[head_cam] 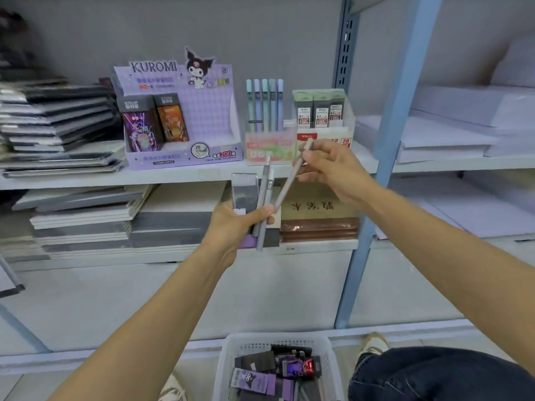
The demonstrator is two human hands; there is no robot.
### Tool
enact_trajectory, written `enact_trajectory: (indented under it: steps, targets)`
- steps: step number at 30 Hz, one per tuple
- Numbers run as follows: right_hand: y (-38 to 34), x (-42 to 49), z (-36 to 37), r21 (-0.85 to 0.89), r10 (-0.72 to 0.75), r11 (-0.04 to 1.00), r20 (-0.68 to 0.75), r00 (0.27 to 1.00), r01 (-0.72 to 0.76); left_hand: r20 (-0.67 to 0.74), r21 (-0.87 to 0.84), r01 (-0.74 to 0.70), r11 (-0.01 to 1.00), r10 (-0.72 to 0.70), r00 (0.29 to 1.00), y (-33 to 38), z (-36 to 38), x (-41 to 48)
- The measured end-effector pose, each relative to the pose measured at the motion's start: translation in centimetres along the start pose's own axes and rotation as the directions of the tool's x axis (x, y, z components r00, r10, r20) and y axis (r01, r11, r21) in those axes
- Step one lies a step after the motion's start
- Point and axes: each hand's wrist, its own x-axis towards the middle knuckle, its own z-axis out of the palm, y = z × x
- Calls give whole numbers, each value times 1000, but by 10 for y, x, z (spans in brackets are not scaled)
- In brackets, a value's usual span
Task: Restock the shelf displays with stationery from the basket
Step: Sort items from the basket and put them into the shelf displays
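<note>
The person crouches in front of the shelf (86, 179), both arms stretched forward. The left hand (240, 224) is closed around several things at once: two slim grey pens (265, 198), which stand almost upright between the thumb and the fingers, and behind them a flat case with a clear top (244, 192). The right hand (330, 172) is higher and to the right. Its thumb and fingers pinch a third grey pen (289, 180), which is tilted; the upper end is in front of the displays and the lower end comes down close to the left hand's fingertips. I cannot tell if it touches them.

On the shelf behind the hands stands a clear pen holder (269, 151) with five pastel pens (265, 102) upright in a row. Just beside it on the right is a display of lead refill cases (320, 111) marked 0.7. On the left is a purple Kuromi display box (185, 117) with two dark packs (142, 123) in its left part.

The white basket (278, 341) is on the floor, below the arms and beside the person's knee, with purple and dark packs (254, 380) lying in it. Stacks of notebooks (58, 117) fill the left of the shelf. Beyond the blue post (396, 125), reams of white paper (445, 137) lie in piles.
</note>
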Motion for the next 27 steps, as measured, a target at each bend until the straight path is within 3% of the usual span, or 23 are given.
enact_trajectory:
  steps: [4,13,27]
  targets:
    - [-48,30,-24,-17,-163,987,-114,980,162,14,-10,-127,992,128,992,41,11,14]
    - [-85,94,-14,-11,-266,962,-276,924,274,-73,-40,-244,969,241,968,89,-2,51]
    - [-70,145,42,-460,-183,868,52,982,187,-73,-49,-299,953,295,953,102,-32,72]
